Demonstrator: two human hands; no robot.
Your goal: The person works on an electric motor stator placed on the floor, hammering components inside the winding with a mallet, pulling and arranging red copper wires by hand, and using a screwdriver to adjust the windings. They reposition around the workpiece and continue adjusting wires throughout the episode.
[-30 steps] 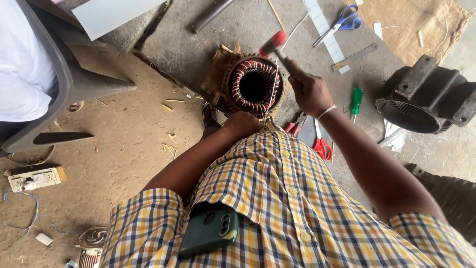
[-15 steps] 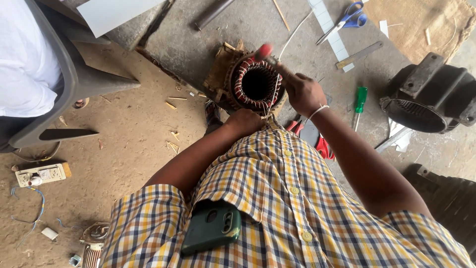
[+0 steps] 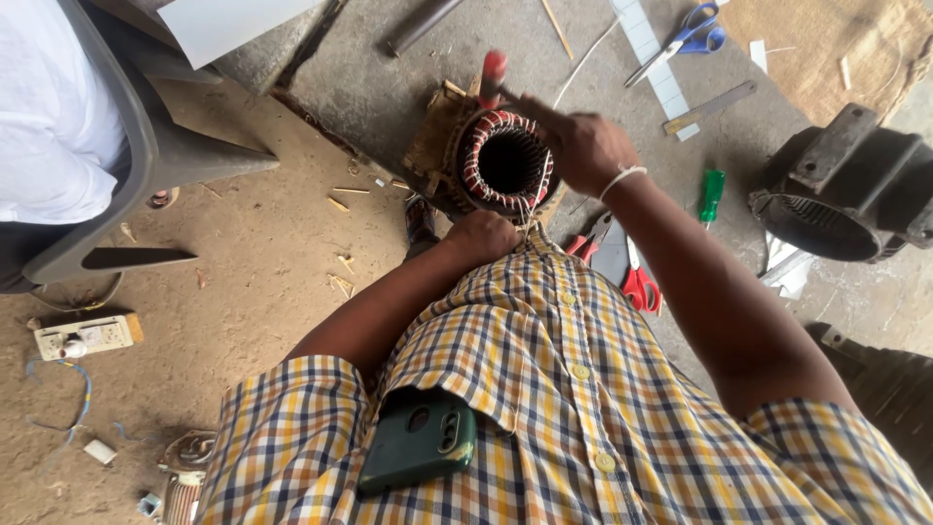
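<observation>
A round motor stator (image 3: 505, 160) with reddish copper windings stands on the grey concrete slab (image 3: 389, 87). My right hand (image 3: 578, 146) is closed around a red-handled tool (image 3: 493, 70), whose handle is blurred above the stator's far rim. My left hand (image 3: 481, 236) is a fist pressed against the stator's near side, next to thin wires hanging from the winding. Whether it pinches those wires is hidden.
Red-handled scissors (image 3: 637, 282) and a green screwdriver (image 3: 712, 192) lie right of the stator. Blue scissors (image 3: 692, 29) and a metal ruler (image 3: 709, 107) lie farther back. A dark motor housing (image 3: 836, 194) sits at right. A grey chair (image 3: 146, 146) with a seated person in white is at left. A green phone (image 3: 420, 447) sits in my shirt pocket.
My right hand swung the red-handled tool from the stator's right side to above its far left rim. My left hand stayed at the near side.
</observation>
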